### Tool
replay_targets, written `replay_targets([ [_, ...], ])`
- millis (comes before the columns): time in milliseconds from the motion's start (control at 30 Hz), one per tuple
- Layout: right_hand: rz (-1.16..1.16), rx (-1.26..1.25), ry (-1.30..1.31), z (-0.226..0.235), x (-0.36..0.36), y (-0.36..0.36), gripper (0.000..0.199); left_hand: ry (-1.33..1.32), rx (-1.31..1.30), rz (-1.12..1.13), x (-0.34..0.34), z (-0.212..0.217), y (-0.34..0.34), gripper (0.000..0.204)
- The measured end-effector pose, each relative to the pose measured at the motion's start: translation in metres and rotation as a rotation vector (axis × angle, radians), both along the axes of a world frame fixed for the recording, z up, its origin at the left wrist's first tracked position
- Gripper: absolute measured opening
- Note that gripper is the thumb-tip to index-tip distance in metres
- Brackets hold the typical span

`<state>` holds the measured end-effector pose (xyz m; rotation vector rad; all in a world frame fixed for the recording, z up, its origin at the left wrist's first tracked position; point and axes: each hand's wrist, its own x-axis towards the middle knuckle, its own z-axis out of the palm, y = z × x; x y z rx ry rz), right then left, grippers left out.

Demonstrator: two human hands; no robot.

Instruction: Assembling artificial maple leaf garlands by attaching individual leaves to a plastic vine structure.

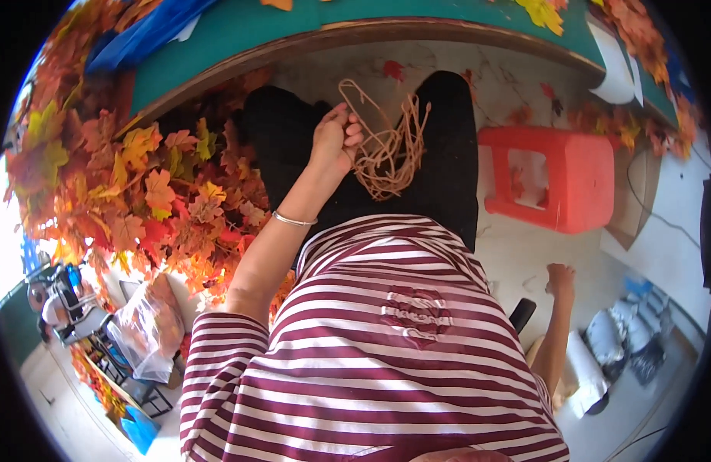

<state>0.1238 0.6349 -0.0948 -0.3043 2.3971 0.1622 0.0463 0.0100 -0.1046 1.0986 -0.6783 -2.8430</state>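
Note:
My left hand [338, 141] is above my lap, its fingers closed round part of a loose tangle of thin brown vine-like stems [388, 163]. The loops hang to the right of the hand, over my black trousers. One long bent loop rises past my fingertips. My right hand [560, 279] is out to the right, low beside my body, away from the stems. Its fingers look curled in, and nothing shows in them. Nearest to it is a red plastic stool [582, 181], a little farther ahead.
A green-topped table [255, 35] curves across the front, with white paper [613, 69] at its right. Artificial autumn leaves [151, 181] are heaped at the left. Behind them sits a clear plastic bag [148, 327]. Grey wrapped bundles [605, 335] lie at the lower right.

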Motion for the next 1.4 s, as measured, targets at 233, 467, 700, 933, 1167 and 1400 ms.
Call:
replay_targets([
  [233,-0.432,-1.194,-0.307,0.106,-0.103,-0.310,0.048,0.033,0.111,-0.118,0.003,0.037,0.047,0.017],
  [467,-1.123,-1.545,-0.269,0.061,-0.163,-0.362,0.029,0.356,-0.104,-0.124,0.014,0.091,0.064,0.021],
  [700,-1.711,-1.652,0.014,-0.057,-0.305,-0.273,0.013,0.520,-0.214,-0.508,0.055,0.142,0.077,0.025],
  [933,-1.341,-1.211,0.378,-0.090,-0.300,-0.321,0.018,0.342,-0.303,-0.442,0.070,0.138,0.025,0.025],
  [1167,-0.806,-0.570,0.830,-0.095,-0.304,-0.317,0.031,0.336,-0.331,-0.409,0.093,0.171,0.012,0.023],
  [1400,-0.451,-0.319,0.810,-0.088,-0.325,-0.309,0.031,0.214,-0.411,-0.389,0.112,0.191,-0.003,0.023],
])
